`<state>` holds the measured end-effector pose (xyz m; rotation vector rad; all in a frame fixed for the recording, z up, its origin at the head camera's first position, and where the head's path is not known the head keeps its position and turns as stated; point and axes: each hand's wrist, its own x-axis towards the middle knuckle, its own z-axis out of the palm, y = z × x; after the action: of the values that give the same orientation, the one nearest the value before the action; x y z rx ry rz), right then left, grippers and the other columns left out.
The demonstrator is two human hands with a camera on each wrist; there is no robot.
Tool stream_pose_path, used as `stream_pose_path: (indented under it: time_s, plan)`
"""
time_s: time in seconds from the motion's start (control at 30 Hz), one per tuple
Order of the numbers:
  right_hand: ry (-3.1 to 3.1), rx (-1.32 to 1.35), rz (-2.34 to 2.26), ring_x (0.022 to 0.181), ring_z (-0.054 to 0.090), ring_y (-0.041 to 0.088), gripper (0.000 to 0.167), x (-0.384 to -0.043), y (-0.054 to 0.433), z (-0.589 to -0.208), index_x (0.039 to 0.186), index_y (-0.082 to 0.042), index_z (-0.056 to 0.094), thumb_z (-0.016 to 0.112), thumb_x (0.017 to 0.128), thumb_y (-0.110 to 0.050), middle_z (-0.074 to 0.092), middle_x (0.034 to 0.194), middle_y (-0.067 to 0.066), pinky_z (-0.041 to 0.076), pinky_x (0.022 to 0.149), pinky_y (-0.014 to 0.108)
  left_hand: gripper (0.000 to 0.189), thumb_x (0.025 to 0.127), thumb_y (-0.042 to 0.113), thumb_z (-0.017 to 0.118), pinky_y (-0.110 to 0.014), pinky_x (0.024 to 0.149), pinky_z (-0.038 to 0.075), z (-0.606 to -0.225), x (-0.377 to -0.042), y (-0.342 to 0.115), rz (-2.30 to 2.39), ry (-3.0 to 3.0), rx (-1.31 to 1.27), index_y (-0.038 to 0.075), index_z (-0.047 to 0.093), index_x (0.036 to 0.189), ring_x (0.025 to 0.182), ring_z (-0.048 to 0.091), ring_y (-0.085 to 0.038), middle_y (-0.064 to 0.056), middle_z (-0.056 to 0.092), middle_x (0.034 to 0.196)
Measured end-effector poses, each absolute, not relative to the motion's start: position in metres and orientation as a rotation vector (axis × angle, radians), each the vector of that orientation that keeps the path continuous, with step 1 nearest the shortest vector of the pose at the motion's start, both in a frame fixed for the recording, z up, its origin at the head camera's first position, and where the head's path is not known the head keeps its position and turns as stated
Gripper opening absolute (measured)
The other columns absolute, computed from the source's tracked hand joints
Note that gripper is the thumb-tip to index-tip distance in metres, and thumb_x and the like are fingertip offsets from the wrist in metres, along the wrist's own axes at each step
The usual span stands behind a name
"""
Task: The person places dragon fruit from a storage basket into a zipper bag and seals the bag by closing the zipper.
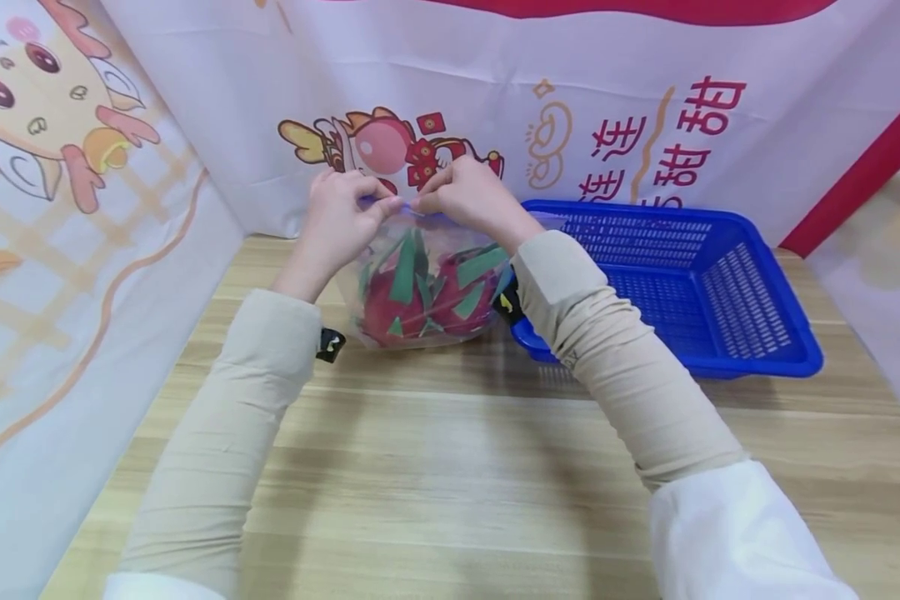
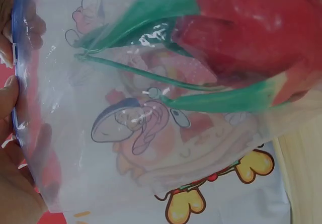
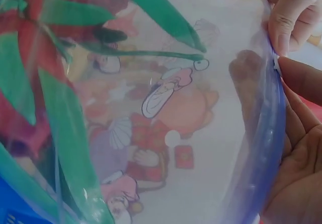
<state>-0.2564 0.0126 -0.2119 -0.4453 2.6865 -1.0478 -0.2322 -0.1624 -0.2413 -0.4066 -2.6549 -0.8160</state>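
A clear zip bag (image 1: 444, 233) with a blue zip edge stands on the table, holding two red dragon fruits (image 1: 393, 300) with green leaf tips. My left hand (image 1: 341, 212) pinches the zip edge near its middle. Right beside it, my right hand (image 1: 476, 196) pinches the same edge at a small white slider (image 3: 276, 65); thumb and fingers of both hands nearly meet there. In the right wrist view, the blue zip strip (image 3: 269, 153) runs down past the right hand. Through the plastic in the left wrist view, one dragon fruit (image 2: 251, 32) shows closely.
A blue plastic basket (image 1: 787, 333) stands right of the bag, partly behind my right forearm. Printed cloth walls (image 1: 217, 100) enclose the back and sides of the wooden table (image 1: 435, 467). Dark wrist cameras (image 1: 331, 344) hang beneath both wrists.
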Motion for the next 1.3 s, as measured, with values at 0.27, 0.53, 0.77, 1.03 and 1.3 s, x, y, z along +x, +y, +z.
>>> stream_pose_path:
  time_s: [0.27,0.53,0.77,1.03,1.3]
  plan:
    - [2.795,-0.456,-0.888,0.112,0.057,0.013,0.03,-0.255,0.019,-0.208,0.113,-0.019,0.073,0.06,0.09,-0.034,0.067,0.122,-0.002,0.048,0.095,0.032,0.024,0.091,0.02,0.064,-0.037,0.083,0.042,-0.243,-0.235,-0.172,-0.903,-2.625,-0.321,-0.002,0.073,0.097,0.094,0.059,-0.031,-0.02,0.07,0.103]
    - [2.739,-0.487,-0.942,0.107,0.058,0.018,0.03,-0.263,0.038,-0.212,0.113,-0.012,0.072,0.059,0.093,-0.03,0.068,0.121,0.006,0.047,0.092,0.035,0.028,0.093,0.028,0.061,-0.042,0.093,0.041,-0.243,-0.231,-0.18,-0.729,-2.674,-0.229,0.005,0.073,0.103,0.094,0.06,-0.031,-0.016,0.069,0.1]
    - [2.73,-0.556,-1.002,0.08,0.054,0.012,0.027,-0.267,0.042,-0.218,0.107,-0.008,0.074,0.059,0.094,-0.026,0.072,0.102,0.009,0.044,0.073,0.025,0.034,0.098,0.03,0.048,-0.051,0.118,0.02,-0.242,-0.229,-0.166,-0.382,-2.713,-0.402,0.01,0.066,0.119,0.123,0.052,-0.034,-0.012,0.064,0.124]
    - [2.736,-0.561,-0.951,0.094,0.06,0.015,0.028,-0.267,0.044,-0.219,0.112,-0.009,0.072,0.061,0.092,-0.026,0.071,0.114,0.009,0.048,0.084,0.029,0.033,0.099,0.035,0.048,-0.049,0.116,0.022,-0.245,-0.231,-0.147,-0.328,-2.784,-0.454,0.012,0.067,0.114,0.114,0.054,-0.034,-0.011,0.063,0.109]
    - [2.722,-0.532,-0.937,0.103,0.062,0.016,0.027,-0.268,0.045,-0.216,0.108,-0.012,0.074,0.062,0.088,-0.026,0.071,0.115,0.006,0.049,0.092,0.032,0.028,0.098,0.03,0.052,-0.047,0.116,0.022,-0.248,-0.233,-0.147,-0.468,-2.764,-0.358,0.011,0.069,0.109,0.114,0.055,-0.03,-0.01,0.064,0.107]
